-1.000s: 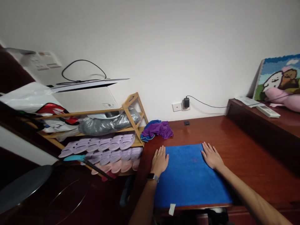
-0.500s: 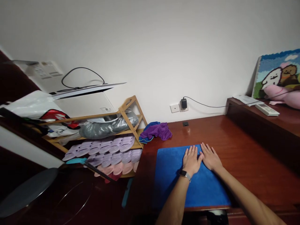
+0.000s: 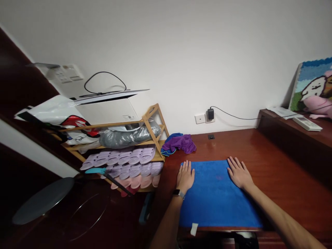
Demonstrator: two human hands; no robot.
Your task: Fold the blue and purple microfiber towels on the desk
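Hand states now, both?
Left hand: open, palm down on the blue cloth's left edge.
Right hand: open, palm down at its right edge.

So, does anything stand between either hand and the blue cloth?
Nothing visible does. The left hand is on the blue cloth near its far left corner; the right hand overlaps the far right one. The bunched purple and blue fabric lies apart, beyond the far edge.

Moved left hand point(image 3: 185, 177) from beside right hand point(image 3: 240, 174) to far left corner of blue cloth point(image 3: 216, 200). Uncovered white tag point(image 3: 194, 229).
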